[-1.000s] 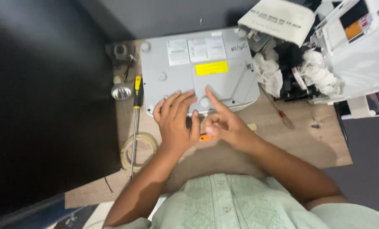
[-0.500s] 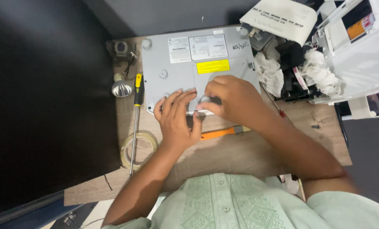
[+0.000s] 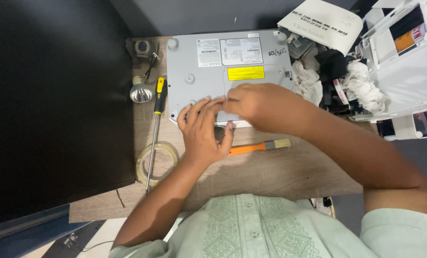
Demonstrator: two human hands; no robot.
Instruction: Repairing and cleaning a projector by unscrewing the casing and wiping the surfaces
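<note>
Now the right hand point(image 3: 258, 106) has left the orange-handled brush point(image 3: 256, 147) on the worktop point(image 3: 280, 172) and curls, its grasp hidden, on the flat grey plastic device casing point(image 3: 208, 76); the left hand point(image 3: 203, 131) rests spread and empty at the casing's near edge.

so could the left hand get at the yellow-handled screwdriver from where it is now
Probably yes. The left hand rests on the near edge of the grey device, and the screwdriver lies just to its left on the wooden table, uncovered, with only the tape roll nearby.

A wooden tabletop point(image 3: 280, 174) beside a black panel point(image 3: 51, 95).
</note>
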